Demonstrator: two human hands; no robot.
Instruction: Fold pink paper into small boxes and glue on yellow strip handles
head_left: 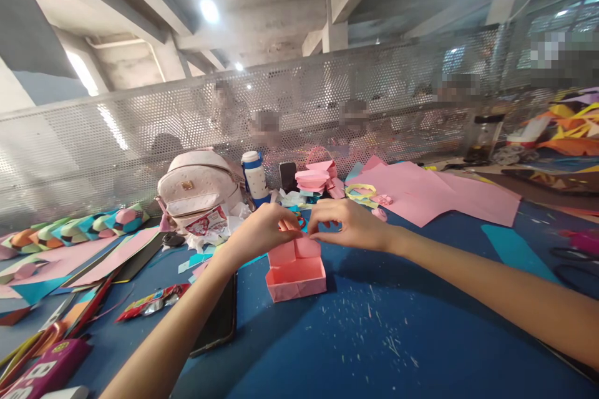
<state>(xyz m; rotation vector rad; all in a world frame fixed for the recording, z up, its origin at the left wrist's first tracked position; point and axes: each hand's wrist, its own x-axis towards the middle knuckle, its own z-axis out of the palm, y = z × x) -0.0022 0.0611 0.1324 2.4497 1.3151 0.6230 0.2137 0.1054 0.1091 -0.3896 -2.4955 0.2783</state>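
Observation:
A small folded pink paper box (297, 289) sits on the blue tabletop, its tray facing up and a flap standing at its back. My left hand (267, 229) pinches the top edge of that flap from the left, thumb and fingertips together. From the right, my right hand (352, 224) pinches the same edge, with its thumb and forefinger tips close to the left ones. The fingers hide part of the flap's upper rim.
A pale pink backpack (199, 184), a bottle (255, 177) and pink folded paper (312, 179) stand behind. Large pink sheets (416, 190) lie at the right. A phone (218, 315), a red snack wrapper (152, 300) and a purple box (47, 368) are at the left.

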